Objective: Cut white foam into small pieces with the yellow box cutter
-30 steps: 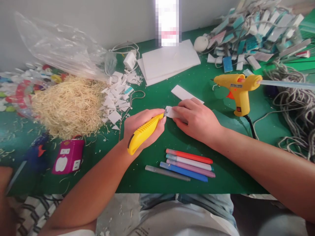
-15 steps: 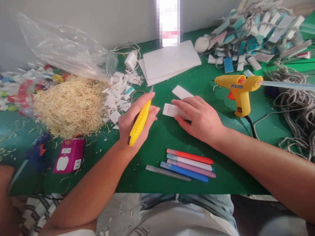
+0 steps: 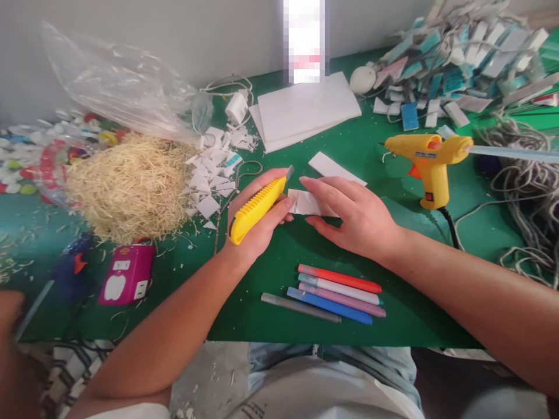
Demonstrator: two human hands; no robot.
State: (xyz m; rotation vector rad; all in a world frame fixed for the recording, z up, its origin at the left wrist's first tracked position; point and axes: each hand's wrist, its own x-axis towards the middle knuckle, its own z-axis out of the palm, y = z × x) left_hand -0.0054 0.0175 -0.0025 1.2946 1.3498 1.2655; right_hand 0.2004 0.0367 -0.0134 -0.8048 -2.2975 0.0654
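In my one view, from the head, the left hand (image 3: 257, 240) is closed round a yellow cutter (image 3: 258, 210), and the change I notice most is the blade (image 3: 289, 173): a second ago its tip was down on the white strip (image 3: 308, 203), half a second ago it was swung well clear, and now it points up and away while the left thumb and fingertips have come back to the strip's near-left end. I read that as cutting paused and that end being handled by fingers, with a line across the strip showing beside the thumb. The strip lies on the green table (image 3: 244, 326) between the two hands. The right hand (image 3: 360, 215) has loosened, its fingers spread over the strip and its thumb apart from them; whether it presses down I can't tell. Its fingers cover part of the strip and the lower edge of a second white strip (image 3: 336, 167) behind. I can't make out how deep the line goes, nor the left fingertips tucked under the cutter. A blurred limb (image 3: 9, 320) is cut off at the left edge, and a pixelated patch (image 3: 304, 41) masks something bright at the top.
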